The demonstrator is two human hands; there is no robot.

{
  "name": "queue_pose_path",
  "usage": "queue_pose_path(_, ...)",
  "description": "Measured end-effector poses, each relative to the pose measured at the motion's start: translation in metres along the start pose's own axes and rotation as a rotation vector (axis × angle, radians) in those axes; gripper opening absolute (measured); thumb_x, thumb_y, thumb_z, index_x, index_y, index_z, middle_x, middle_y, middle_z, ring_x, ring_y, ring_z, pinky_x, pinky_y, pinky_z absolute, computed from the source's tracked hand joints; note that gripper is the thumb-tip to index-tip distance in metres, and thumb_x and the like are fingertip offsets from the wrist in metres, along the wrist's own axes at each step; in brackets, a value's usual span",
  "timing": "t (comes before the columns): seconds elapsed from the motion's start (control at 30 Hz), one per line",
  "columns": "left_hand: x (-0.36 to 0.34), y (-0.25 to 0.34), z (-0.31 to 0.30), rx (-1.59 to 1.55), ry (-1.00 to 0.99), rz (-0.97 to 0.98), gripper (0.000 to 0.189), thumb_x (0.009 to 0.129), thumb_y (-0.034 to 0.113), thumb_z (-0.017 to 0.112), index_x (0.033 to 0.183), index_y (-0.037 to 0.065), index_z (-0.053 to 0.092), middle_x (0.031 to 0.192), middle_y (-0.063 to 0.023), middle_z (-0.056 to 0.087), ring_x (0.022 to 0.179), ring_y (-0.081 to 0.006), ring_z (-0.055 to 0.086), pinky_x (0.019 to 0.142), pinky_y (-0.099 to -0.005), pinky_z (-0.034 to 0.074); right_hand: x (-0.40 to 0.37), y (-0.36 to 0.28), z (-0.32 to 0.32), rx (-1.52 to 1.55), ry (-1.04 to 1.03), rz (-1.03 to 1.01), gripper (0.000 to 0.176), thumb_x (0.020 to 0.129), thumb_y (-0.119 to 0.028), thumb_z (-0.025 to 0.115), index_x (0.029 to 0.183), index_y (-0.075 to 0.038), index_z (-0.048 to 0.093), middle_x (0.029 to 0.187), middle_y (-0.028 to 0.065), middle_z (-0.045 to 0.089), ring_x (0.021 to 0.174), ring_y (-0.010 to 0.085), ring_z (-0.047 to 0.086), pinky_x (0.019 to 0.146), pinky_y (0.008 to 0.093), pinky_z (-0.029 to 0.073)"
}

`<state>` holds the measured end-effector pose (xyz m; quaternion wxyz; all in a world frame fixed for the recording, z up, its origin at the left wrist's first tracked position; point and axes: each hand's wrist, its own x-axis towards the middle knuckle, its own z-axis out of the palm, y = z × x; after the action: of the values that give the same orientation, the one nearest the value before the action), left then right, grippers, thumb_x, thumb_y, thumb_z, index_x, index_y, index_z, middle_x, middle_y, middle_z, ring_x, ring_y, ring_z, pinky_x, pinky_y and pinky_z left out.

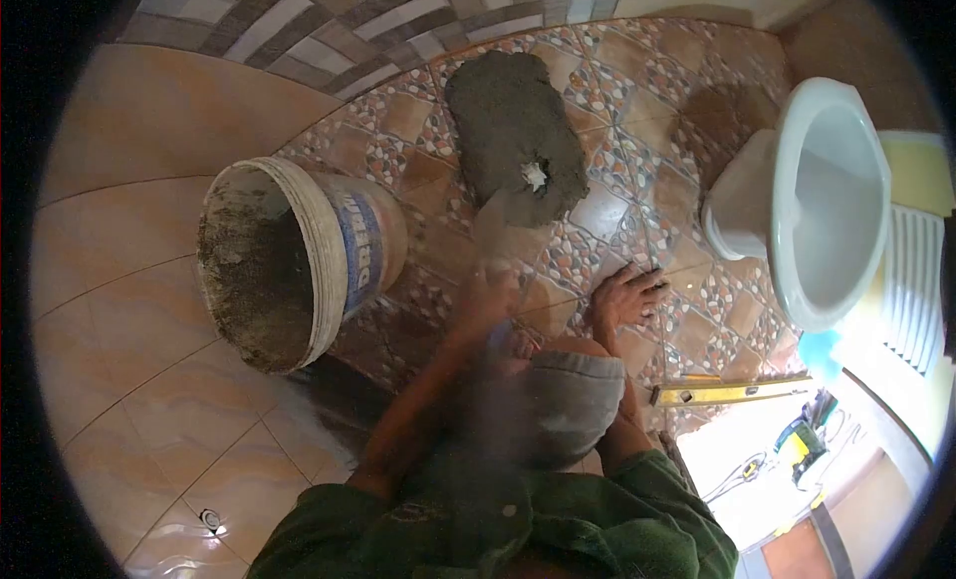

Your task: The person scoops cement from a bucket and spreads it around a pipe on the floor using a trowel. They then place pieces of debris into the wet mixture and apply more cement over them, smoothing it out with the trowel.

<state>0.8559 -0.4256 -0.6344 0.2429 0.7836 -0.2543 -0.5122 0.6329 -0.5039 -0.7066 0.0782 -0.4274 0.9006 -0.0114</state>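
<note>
My left hand [490, 292] is closed around the handle of a trowel [491, 226], both smeared by motion. The trowel's blade points away from me, its tip at the near edge of a grey mortar patch [508, 101] spread on the tiled floor. Near that end of the patch is a rough hole with a ragged white piece [535, 174] in it. My right hand [627, 297] lies flat on the tiles with fingers spread, holding nothing. It is to the right of my bent knee, between the mortar and a yellow level [737, 392].
A mortar-smeared bucket [324, 260] lies tipped at the left, its mouth turned leftward. On the right stands a white toilet bowl [832, 201]. Green and yellow tools [800, 450] with cords lie in the bright area at lower right. A patterned wall [378, 21] borders the floor's far side.
</note>
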Motion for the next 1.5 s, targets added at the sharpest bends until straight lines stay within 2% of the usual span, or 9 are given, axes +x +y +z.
queue_pose_path(0.1, -0.025, 0.052, -0.023, 0.206, 0.041, 0.056, 0.053, 0.085, 0.036, 0.060, 0.126, 0.003, 0.048, 0.113, -0.0266, 0.059, 0.102, -0.0360, 0.061, 0.084, -0.0451, 0.048, 0.001, 0.005, 0.010, -0.009, 0.081, -0.036, 0.064, 0.096, -0.054, 0.033, 0.147, -0.016, 0.027, 0.154, 0.0170, 0.016, 0.139, 0.0361, 0.022, 0.106, 0.0597, 0.016)
queue_pose_path(0.2, -0.001, 0.010, -0.036, 0.396, 0.008, 0.262, 0.057, 0.087, 0.036, 0.059, 0.129, 0.000, 0.043, 0.111, -0.0269, 0.060, 0.101, -0.0388, 0.061, 0.085, -0.0453, 0.047, -0.001, -0.004, -0.004, -0.004, 0.139, -0.062, 0.059, 0.097, -0.043, 0.037, 0.141, -0.004, 0.038, 0.145, 0.0271, 0.032, 0.133, 0.0457, 0.031, 0.108, 0.0568, 0.025)
queue_pose_path(0.3, 0.002, 0.044, -0.066, 0.181, -0.093, -0.001, 0.060, 0.088, 0.035, 0.059, 0.132, 0.000, 0.041, 0.115, -0.0277, 0.058, 0.103, -0.0411, 0.059, 0.088, -0.0461, 0.046, -0.002, -0.001, -0.006, -0.051, 0.162, -0.105, 0.058, 0.097, -0.043, 0.038, 0.139, -0.004, 0.039, 0.145, 0.0276, 0.032, 0.131, 0.0456, 0.033, 0.107, 0.0565, 0.026)
queue_pose_path(0.4, 0.019, 0.040, -0.080, 0.573, 0.130, 0.173, 0.057, 0.088, 0.033, 0.060, 0.131, 0.000, 0.044, 0.116, -0.0277, 0.058, 0.104, -0.0423, 0.058, 0.090, -0.0470, 0.046, 0.002, 0.003, 0.006, 0.028, 0.067, -0.023, 0.062, 0.096, -0.051, 0.035, 0.146, -0.015, 0.028, 0.153, 0.0190, 0.018, 0.139, 0.0368, 0.022, 0.103, 0.0618, 0.018)
queue_pose_path(0.6, 0.006, 0.087, -0.085, 0.718, 0.075, 0.264, 0.051, 0.089, 0.027, 0.058, 0.130, 0.000, 0.046, 0.108, -0.0273, 0.061, 0.104, -0.0423, 0.059, 0.090, -0.0464, 0.046, 0.000, 0.009, 0.004, 0.005, 0.121, -0.101, 0.062, 0.096, -0.051, 0.035, 0.145, -0.013, 0.031, 0.152, 0.0205, 0.021, 0.138, 0.0382, 0.024, 0.103, 0.0631, 0.018)
queue_pose_path(0.9, 0.003, 0.201, -0.078, 1.511, 0.005, 0.505, 0.024, 0.080, 0.010, 0.060, 0.103, 0.003, 0.063, 0.094, -0.0187, 0.066, 0.091, -0.0328, 0.065, 0.072, -0.0444, 0.054, 0.001, 0.002, -0.006, 0.083, 0.091, -0.027, 0.061, 0.096, -0.050, 0.034, 0.145, -0.013, 0.032, 0.152, 0.0199, 0.022, 0.140, 0.0365, 0.022, 0.105, 0.0621, 0.015)
queue_pose_path(1.1, 0.042, 0.210, -0.062, 1.509, 0.037, 0.840, 0.013, 0.076, 0.008, 0.062, 0.087, 0.003, 0.068, 0.081, -0.0151, 0.068, 0.081, -0.0311, 0.068, 0.066, -0.0406, 0.054, 0.000, 0.005, -0.005, 0.097, 0.060, -0.026, 0.061, 0.097, -0.049, 0.035, 0.146, -0.013, 0.030, 0.153, 0.0198, 0.020, 0.142, 0.0353, 0.017, 0.106, 0.0626, 0.013)
queue_pose_path(1.4, 0.031, 0.164, -0.061, 1.475, -0.157, 0.499, 0.015, 0.076, 0.008, 0.060, 0.085, -0.001, 0.067, 0.084, -0.0207, 0.068, 0.083, -0.0351, 0.067, 0.073, -0.0450, 0.054, 0.001, 0.001, -0.006, 0.090, 0.050, 0.014, 0.061, 0.097, -0.047, 0.036, 0.146, -0.013, 0.029, 0.153, 0.0188, 0.019, 0.142, 0.0350, 0.015, 0.106, 0.0627, 0.013)
queue_pose_path(1.5, 0.016, 0.158, -0.066, 1.364, -0.175, 0.541, 0.017, 0.076, 0.007, 0.058, 0.088, -0.002, 0.066, 0.088, -0.0236, 0.067, 0.088, -0.0393, 0.066, 0.077, -0.0475, 0.053, 0.002, 0.001, -0.003, 0.101, 0.076, 0.001, 0.061, 0.096, -0.047, 0.037, 0.146, -0.013, 0.029, 0.153, 0.0187, 0.019, 0.142, 0.0348, 0.016, 0.105, 0.0626, 0.014)
